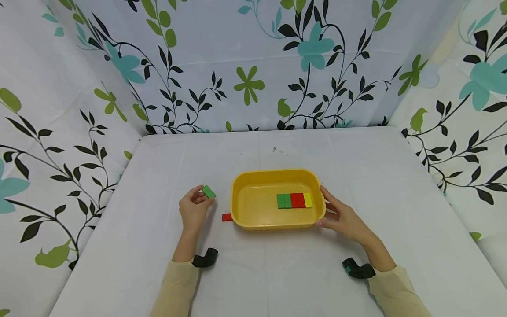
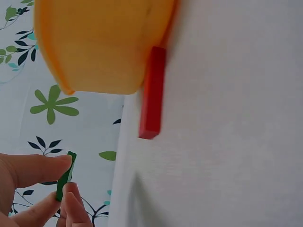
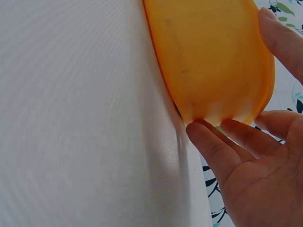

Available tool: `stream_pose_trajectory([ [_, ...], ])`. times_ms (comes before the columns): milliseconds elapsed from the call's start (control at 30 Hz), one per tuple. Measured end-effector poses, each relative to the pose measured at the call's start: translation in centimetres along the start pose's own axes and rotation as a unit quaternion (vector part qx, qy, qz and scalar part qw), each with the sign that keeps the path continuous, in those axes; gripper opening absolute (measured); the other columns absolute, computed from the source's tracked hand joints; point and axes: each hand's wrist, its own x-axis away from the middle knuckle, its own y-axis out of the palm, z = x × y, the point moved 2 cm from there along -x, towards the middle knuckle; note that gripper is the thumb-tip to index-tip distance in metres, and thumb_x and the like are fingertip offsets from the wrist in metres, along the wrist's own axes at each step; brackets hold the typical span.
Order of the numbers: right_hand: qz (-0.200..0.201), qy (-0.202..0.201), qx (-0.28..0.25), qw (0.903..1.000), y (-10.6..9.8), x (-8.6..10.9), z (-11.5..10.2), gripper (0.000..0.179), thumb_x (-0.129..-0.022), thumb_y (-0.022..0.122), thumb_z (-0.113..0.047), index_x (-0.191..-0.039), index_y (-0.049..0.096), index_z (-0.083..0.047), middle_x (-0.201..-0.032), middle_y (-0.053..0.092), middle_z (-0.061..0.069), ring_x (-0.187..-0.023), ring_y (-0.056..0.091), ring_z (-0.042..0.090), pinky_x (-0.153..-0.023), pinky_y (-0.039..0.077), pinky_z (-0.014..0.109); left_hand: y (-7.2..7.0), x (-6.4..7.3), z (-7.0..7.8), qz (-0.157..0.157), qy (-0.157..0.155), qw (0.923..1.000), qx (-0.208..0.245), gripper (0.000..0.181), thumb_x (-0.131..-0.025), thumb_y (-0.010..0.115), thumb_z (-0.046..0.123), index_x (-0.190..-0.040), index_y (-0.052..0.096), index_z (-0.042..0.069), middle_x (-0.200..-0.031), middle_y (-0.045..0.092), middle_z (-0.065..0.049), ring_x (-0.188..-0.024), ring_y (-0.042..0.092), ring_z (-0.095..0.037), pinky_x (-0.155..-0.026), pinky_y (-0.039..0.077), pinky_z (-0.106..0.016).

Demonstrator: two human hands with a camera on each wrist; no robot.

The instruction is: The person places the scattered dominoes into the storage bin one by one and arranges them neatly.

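Note:
My left hand (image 1: 194, 206) pinches a small green block (image 1: 208, 191) between thumb and fingertips, held left of the yellow tray (image 1: 253, 223). The left wrist view shows the green block (image 2: 66, 176) edge-on. At the tray's right end, my right hand (image 1: 343, 220) holds the rim and wall, thumb on the near side and fingers farther round. Inside the tray lie green blocks (image 1: 284, 201), a red piece (image 1: 298, 200) and a yellow block (image 1: 308, 200), side by side in a row. A red block (image 2: 152, 94) sits against the tray's near left corner; part of it is hidden from above.
A white cloth (image 1: 158, 176) covers the table. Tiny dark specks (image 1: 274, 149) lie behind the tray. Patterned curtains (image 1: 245, 53) stand around the back and sides. Black bands (image 1: 205, 258) sit at both wrists.

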Motion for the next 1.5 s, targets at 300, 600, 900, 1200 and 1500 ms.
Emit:
stream_pose_trajectory([
  [300, 0.000, 0.003, 0.002, 1.0000, -0.1, 0.0, -0.2, 0.094, -0.086, 0.074, -0.019, -0.158, 0.013, -0.015, -0.163, 0.016, 0.016, -0.134, 0.043, 0.044, -0.099, 0.045, 0.042, -0.2, 0.1, 4.1, -0.071, 0.014, 0.9926, 0.097, 0.050, -0.081, 0.074, -0.005, -0.128, 0.062, 0.004, -0.098, 0.057, -0.003, -0.080, 0.062, -0.004, -0.075, 0.054, -0.014],
  [600, -0.001, -0.002, -0.002, 1.0000, -0.1, 0.0, -0.2, 0.093, -0.087, 0.074, -0.018, -0.158, 0.014, -0.013, -0.163, 0.017, 0.017, -0.134, 0.043, 0.045, -0.099, 0.045, 0.043, 2.8, 1.1, 7.5, -0.154, 0.037, 0.9846, 0.074, 0.049, -0.081, 0.072, -0.008, -0.128, 0.063, 0.005, -0.102, 0.059, -0.012, -0.080, 0.060, -0.012, -0.074, 0.054, -0.014],
  [900, 0.000, 0.000, -0.002, 1.0000, -0.1, 0.0, -0.1, 0.093, -0.087, 0.074, -0.018, -0.158, 0.014, -0.013, -0.163, 0.017, 0.016, -0.134, 0.044, 0.044, -0.099, 0.045, 0.043, 6.7, 1.8, 8.3, -0.222, 0.040, 0.9741, 0.013, 0.050, -0.080, 0.076, -0.004, -0.126, 0.065, 0.009, -0.104, 0.063, -0.014, -0.083, 0.062, -0.017, -0.078, 0.056, -0.020],
  [1200, -0.001, 0.000, -0.006, 1.0000, -0.1, 0.1, -0.2, 0.093, -0.087, 0.074, -0.018, -0.158, 0.014, -0.013, -0.163, 0.017, 0.016, -0.134, 0.044, 0.044, -0.099, 0.044, 0.043, 9.1, 2.8, 7.7, -0.246, 0.028, 0.9688, -0.013, 0.046, -0.078, 0.076, -0.006, -0.122, 0.067, 0.006, -0.100, 0.063, -0.014, -0.082, 0.063, -0.020, -0.075, 0.057, -0.026],
  [1500, -0.001, 0.001, -0.004, 1.0000, -0.1, 0.0, -0.1, 0.093, -0.087, 0.074, -0.019, -0.158, 0.014, -0.014, -0.163, 0.017, 0.016, -0.134, 0.044, 0.044, -0.099, 0.045, 0.043, 10.4, 2.7, 6.9, -0.246, 0.012, 0.9690, -0.021, 0.047, -0.075, 0.076, -0.009, -0.120, 0.068, 0.004, -0.093, 0.063, -0.013, -0.077, 0.061, -0.020, -0.069, 0.055, -0.025],
])
